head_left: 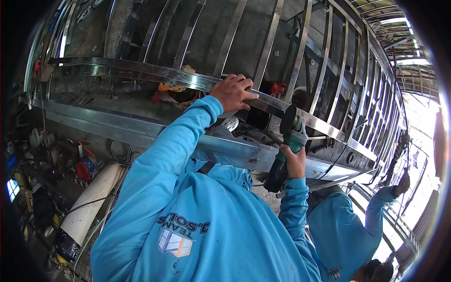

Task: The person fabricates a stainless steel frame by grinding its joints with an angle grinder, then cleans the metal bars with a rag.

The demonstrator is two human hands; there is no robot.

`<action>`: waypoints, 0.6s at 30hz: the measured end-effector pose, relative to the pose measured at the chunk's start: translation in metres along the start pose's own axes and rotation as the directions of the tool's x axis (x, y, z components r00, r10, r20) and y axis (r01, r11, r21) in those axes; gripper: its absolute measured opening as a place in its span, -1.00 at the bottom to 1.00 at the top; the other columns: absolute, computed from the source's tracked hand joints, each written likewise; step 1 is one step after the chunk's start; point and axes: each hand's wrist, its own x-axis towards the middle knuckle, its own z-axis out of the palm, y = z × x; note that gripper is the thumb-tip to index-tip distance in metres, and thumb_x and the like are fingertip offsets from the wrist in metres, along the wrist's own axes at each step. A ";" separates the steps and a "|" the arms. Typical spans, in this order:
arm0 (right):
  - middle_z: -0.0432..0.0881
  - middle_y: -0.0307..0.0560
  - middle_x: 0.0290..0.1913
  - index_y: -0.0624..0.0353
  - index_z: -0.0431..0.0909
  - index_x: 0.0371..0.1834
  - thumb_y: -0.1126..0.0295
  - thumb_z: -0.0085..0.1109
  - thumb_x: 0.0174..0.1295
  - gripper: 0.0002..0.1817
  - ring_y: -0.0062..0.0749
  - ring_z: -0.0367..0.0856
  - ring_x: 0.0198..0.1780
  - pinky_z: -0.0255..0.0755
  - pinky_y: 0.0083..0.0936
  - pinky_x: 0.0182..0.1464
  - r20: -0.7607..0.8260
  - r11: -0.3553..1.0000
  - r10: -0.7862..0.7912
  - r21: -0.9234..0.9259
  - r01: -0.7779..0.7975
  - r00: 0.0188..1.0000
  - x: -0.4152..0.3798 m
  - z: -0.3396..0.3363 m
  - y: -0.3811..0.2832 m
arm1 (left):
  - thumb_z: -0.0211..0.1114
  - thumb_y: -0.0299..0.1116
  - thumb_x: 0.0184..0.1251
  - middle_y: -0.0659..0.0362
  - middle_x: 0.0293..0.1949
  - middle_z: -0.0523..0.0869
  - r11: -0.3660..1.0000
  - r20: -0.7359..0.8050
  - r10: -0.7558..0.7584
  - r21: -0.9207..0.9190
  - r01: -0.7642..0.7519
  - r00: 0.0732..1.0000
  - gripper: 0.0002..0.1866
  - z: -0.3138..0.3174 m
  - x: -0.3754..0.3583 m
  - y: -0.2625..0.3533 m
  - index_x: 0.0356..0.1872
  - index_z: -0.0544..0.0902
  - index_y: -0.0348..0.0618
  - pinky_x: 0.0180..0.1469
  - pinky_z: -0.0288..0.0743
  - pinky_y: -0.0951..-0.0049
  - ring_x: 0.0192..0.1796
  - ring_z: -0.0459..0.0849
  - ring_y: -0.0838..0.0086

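Note:
A long metal frame with many shiny crossbars spans the upper view. On its near rail rests my left hand, fingers bent over the rail and thumb stretched to the right. My right hand is wrapped round a green and black angle grinder. The grinder's dark round disc is up at the same rail, to the right of my left hand; whether it touches the metal I cannot tell.
A thick metal beam runs across in front of my body. Close by on the right is a co-worker in a blue shirt. At left lie a white tube, a red reel and coiled cable. A thin cable hangs at right.

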 end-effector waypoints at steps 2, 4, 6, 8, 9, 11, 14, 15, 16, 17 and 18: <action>0.61 -0.16 -0.18 0.28 0.47 -0.01 0.42 0.38 0.06 -0.57 -0.53 0.55 -0.22 0.45 -0.55 -0.14 -0.007 1.000 -0.013 -0.006 0.013 1.000 -0.001 0.002 0.001 | 0.49 -0.03 0.06 0.26 0.04 0.53 1.000 -0.008 0.007 0.004 -0.007 1.000 -0.52 0.000 0.000 0.000 0.08 0.72 0.30 0.29 0.33 0.27 0.18 0.46 0.35; 0.61 -0.16 -0.19 0.27 0.47 -0.01 0.42 0.38 0.06 -0.57 -0.54 0.55 -0.22 0.45 -0.55 -0.14 -0.006 0.999 -0.024 -0.030 0.024 1.000 -0.002 0.001 0.002 | 0.49 -0.03 0.06 0.26 0.05 0.53 1.000 -0.022 0.019 0.011 -0.018 1.000 -0.52 0.001 0.000 -0.001 0.08 0.73 0.29 0.29 0.33 0.27 0.18 0.46 0.35; 0.61 -0.17 -0.19 0.27 0.47 -0.01 0.42 0.38 0.07 -0.57 -0.54 0.55 -0.23 0.46 -0.54 -0.15 0.002 0.997 -0.032 -0.071 0.033 0.999 -0.004 -0.003 0.003 | 0.49 -0.03 0.05 0.26 0.05 0.53 1.000 -0.024 0.023 0.003 -0.023 0.999 -0.52 0.001 0.000 -0.001 0.08 0.72 0.29 0.29 0.33 0.27 0.18 0.46 0.35; 0.62 -0.17 -0.20 0.25 0.48 -0.04 0.40 0.37 0.09 -0.61 -0.54 0.56 -0.25 0.46 -0.54 -0.16 0.009 1.000 -0.009 0.009 0.009 1.000 -0.006 -0.005 0.001 | 0.50 -0.03 0.05 0.26 0.05 0.53 1.000 -0.024 0.020 0.003 -0.020 1.000 -0.51 0.000 0.000 -0.002 0.09 0.72 0.29 0.29 0.33 0.28 0.18 0.46 0.35; 0.62 -0.18 -0.21 0.23 0.48 -0.05 0.40 0.37 0.11 -0.63 -0.54 0.57 -0.26 0.47 -0.53 -0.17 0.011 0.999 0.004 0.049 -0.005 1.000 -0.006 -0.005 0.000 | 0.50 -0.03 0.05 0.26 0.04 0.53 1.000 -0.021 0.017 0.006 -0.017 1.000 -0.51 -0.001 0.000 -0.002 0.09 0.72 0.29 0.28 0.33 0.28 0.18 0.46 0.35; 0.62 -0.17 -0.20 0.26 0.48 -0.03 0.41 0.38 0.08 -0.60 -0.54 0.57 -0.24 0.47 -0.54 -0.16 0.002 1.000 0.002 0.017 -0.002 1.000 -0.003 -0.007 0.003 | 0.50 -0.03 0.05 0.26 0.04 0.53 1.000 -0.011 0.014 0.004 -0.014 1.000 -0.51 0.000 0.000 0.000 0.09 0.72 0.29 0.28 0.33 0.28 0.18 0.46 0.35; 0.62 -0.17 -0.20 0.27 0.49 -0.03 0.42 0.39 0.06 -0.59 -0.54 0.56 -0.24 0.46 -0.55 -0.16 -0.001 1.000 0.001 0.004 -0.001 1.000 -0.001 -0.006 0.004 | 0.50 -0.02 0.05 0.26 0.03 0.52 1.000 -0.010 0.013 0.002 -0.013 1.000 -0.51 0.001 0.000 -0.001 0.09 0.72 0.29 0.28 0.33 0.28 0.17 0.46 0.35; 0.62 -0.17 -0.20 0.27 0.49 -0.03 0.43 0.39 0.06 -0.59 -0.54 0.56 -0.24 0.46 -0.55 -0.16 0.002 1.000 0.003 0.004 -0.003 1.000 -0.001 -0.005 0.003 | 0.50 -0.02 0.05 0.26 0.03 0.52 1.000 -0.018 0.015 0.002 -0.015 1.000 -0.51 0.001 0.000 -0.001 0.08 0.72 0.29 0.28 0.33 0.28 0.17 0.46 0.35; 0.62 -0.17 -0.20 0.27 0.49 -0.03 0.43 0.39 0.06 -0.59 -0.54 0.56 -0.24 0.46 -0.55 -0.16 0.007 1.000 -0.003 0.001 0.003 1.000 0.000 -0.004 0.002 | 0.49 -0.02 0.05 0.26 0.02 0.52 1.000 -0.026 0.018 0.002 -0.018 1.000 -0.52 0.002 0.000 -0.002 0.08 0.73 0.29 0.28 0.33 0.28 0.16 0.46 0.35; 0.62 -0.17 -0.20 0.27 0.49 -0.03 0.43 0.39 0.06 -0.59 -0.54 0.56 -0.24 0.46 -0.55 -0.15 0.012 1.000 -0.009 -0.001 0.009 1.000 0.000 -0.003 0.001 | 0.50 -0.02 0.05 0.26 0.02 0.52 1.000 -0.022 0.015 0.000 -0.015 1.000 -0.52 0.002 -0.001 -0.002 0.08 0.73 0.29 0.28 0.33 0.28 0.16 0.46 0.35; 0.62 -0.17 -0.20 0.28 0.49 -0.03 0.43 0.39 0.06 -0.59 -0.54 0.56 -0.24 0.45 -0.55 -0.15 0.015 1.000 -0.013 -0.003 0.013 1.000 0.000 -0.002 0.000 | 0.50 -0.02 0.05 0.26 0.02 0.52 1.000 -0.019 0.013 -0.003 -0.013 1.000 -0.52 0.001 -0.001 -0.001 0.08 0.73 0.29 0.28 0.33 0.28 0.16 0.46 0.35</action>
